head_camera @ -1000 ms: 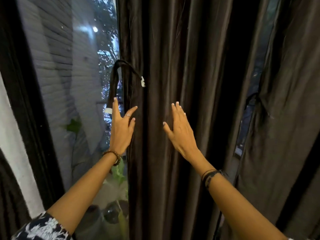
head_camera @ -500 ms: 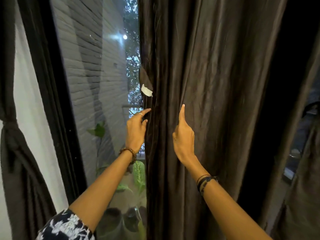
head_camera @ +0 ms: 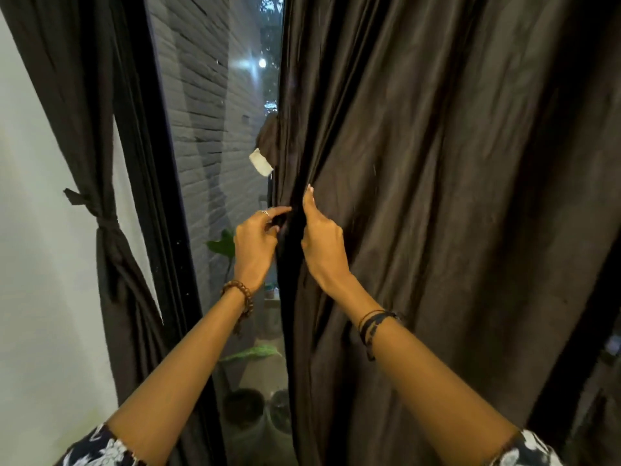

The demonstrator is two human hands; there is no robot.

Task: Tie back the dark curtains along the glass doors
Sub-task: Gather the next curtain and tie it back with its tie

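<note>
1. The dark curtain (head_camera: 437, 196) hangs from 12 to 6 o'clock, right of the glass door (head_camera: 215, 163).
2. The left hand (head_camera: 255, 247) and right hand (head_camera: 322, 240) pinch its edge.
3. Smooth cloth might slip from a weak grip.

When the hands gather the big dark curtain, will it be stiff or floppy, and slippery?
The curtain is probably floppy: it hangs in soft folds and puckers where the right hand pulls it. Its faint sheen suggests it may be somewhat slippery. It looks long and full, so likely bulky to bunch.
</note>
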